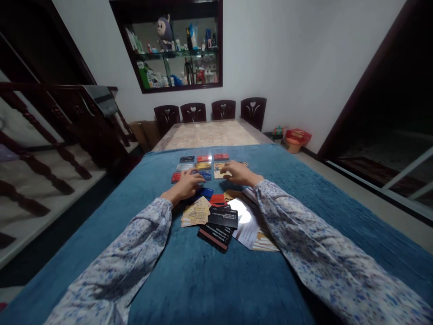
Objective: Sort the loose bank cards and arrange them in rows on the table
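My left hand lies over the front row of laid-out cards, its fingers apart and touching or just above a blue card. A red card shows beside it. My right hand is open with bent fingers over a cream card in the same row. Behind the hands are a gold card, a black card and a red card. Nearer to me lies a loose pile with yellow cards, a black card and a shiny white card.
A blue cloth covers the near part of the long table, with bare marble top beyond it. Several dark chairs stand at the far end. A wooden railing runs on the left; a red bag sits on the floor at right.
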Demonstrator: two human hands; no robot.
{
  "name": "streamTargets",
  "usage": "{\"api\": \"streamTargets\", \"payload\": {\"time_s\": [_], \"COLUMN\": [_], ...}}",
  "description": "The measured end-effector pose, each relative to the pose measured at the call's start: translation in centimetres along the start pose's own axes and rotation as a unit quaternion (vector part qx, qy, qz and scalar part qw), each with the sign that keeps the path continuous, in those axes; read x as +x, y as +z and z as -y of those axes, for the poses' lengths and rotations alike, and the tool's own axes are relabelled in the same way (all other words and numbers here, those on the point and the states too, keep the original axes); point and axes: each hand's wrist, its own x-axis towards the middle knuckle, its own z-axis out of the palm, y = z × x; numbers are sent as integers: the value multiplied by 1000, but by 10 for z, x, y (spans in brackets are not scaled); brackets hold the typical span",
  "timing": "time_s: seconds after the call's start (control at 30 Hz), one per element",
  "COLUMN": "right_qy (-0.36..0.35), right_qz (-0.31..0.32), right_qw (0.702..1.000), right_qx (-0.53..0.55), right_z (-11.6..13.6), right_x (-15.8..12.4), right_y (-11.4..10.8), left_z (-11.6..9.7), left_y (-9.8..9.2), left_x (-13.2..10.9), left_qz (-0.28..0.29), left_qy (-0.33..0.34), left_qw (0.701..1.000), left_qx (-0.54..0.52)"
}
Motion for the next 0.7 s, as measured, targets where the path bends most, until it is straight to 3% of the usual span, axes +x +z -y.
{"api": "streamTargets", "payload": {"time_s": [0.33,0.53,0.7], "right_qy": [-86,-93,-115], "right_qz": [-25,18,28], "right_qw": [995,995,993], "right_qx": [43,36,28], "right_z": [29,50,54], "right_x": [4,2,1], "right_y": [13,19,30], "left_z": [14,15,16], "left_y": [9,18,24], "left_x": [-44,-48,-48], "left_qz": [-9,-8,-10], "left_qy": [-21,-14,16], "left_qw": [1000,1000,1000], "left_qx": [-6,-4,-13]}}
